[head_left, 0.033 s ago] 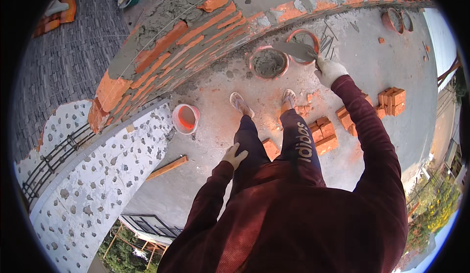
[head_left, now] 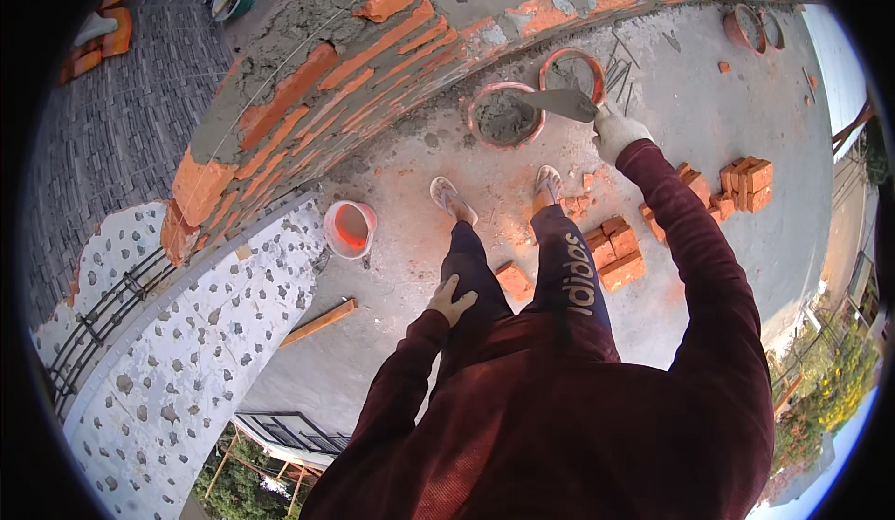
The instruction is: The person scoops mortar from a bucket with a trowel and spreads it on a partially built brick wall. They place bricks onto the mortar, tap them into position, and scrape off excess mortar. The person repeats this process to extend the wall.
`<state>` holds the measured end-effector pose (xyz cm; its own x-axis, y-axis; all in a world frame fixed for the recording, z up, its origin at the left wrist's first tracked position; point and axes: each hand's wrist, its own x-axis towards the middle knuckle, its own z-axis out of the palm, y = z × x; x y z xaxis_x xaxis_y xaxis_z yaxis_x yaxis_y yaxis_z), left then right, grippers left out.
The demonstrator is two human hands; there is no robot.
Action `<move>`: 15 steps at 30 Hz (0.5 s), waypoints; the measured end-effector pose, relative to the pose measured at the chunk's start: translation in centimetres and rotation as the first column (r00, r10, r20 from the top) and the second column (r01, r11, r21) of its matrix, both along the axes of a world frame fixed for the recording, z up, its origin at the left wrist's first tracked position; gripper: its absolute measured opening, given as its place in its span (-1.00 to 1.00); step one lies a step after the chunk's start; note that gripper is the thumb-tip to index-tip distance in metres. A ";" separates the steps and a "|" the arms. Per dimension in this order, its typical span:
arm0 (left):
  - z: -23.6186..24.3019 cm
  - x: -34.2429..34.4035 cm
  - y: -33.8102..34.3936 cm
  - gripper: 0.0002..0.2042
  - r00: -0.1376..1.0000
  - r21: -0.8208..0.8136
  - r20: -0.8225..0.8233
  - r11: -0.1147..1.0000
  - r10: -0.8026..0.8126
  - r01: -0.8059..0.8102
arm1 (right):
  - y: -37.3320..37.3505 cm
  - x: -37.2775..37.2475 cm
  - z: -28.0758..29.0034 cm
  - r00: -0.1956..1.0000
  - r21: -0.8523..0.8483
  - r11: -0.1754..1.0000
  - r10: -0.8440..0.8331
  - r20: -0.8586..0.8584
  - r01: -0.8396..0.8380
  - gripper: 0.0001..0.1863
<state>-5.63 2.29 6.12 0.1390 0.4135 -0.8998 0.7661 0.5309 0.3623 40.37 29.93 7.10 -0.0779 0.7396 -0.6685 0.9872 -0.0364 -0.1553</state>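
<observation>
head view: right hand (head_left: 615, 135) clamped on trowel (head_left: 567, 103) near tubs (head_left: 504, 143) holding mortar (head_left: 503, 123); left hand (head_left: 452, 302) spread on thigh (head_left: 479, 282).

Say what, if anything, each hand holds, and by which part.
The right hand grips a trowel by its handle; the left hand, on the thigh, holds nothing.

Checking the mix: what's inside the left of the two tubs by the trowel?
The tub holds grey, lumpy mortar. The trowel covers part of it; the mortar hides the bottom.
</observation>
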 end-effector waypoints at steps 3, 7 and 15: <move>-2.0 2.4 -1.1 -0.01 0.973 -0.080 -0.163 0.985 -0.166 0.154 | -1.3 -2.9 -11.8 0.996 -0.123 0.992 -0.023 0.092 0.034 -0.69; -6.4 1.7 1.9 -0.03 0.900 -0.012 -0.280 0.939 -0.334 0.345 | 1.0 -6.4 -25.3 0.990 -0.089 0.995 -0.039 0.139 0.052 -0.69; -10.5 -2.6 3.2 -0.28 0.893 0.165 -0.278 0.898 -0.354 0.408 | 8.3 -0.1 -18.9 0.972 -0.147 0.989 0.001 0.236 0.035 -0.65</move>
<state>-8.26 5.53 -4.36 0.1208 0.5570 -0.8217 0.9697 0.1110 0.2178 40.32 38.26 -11.78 0.1057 0.6302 -0.7692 0.9943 -0.0584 0.0888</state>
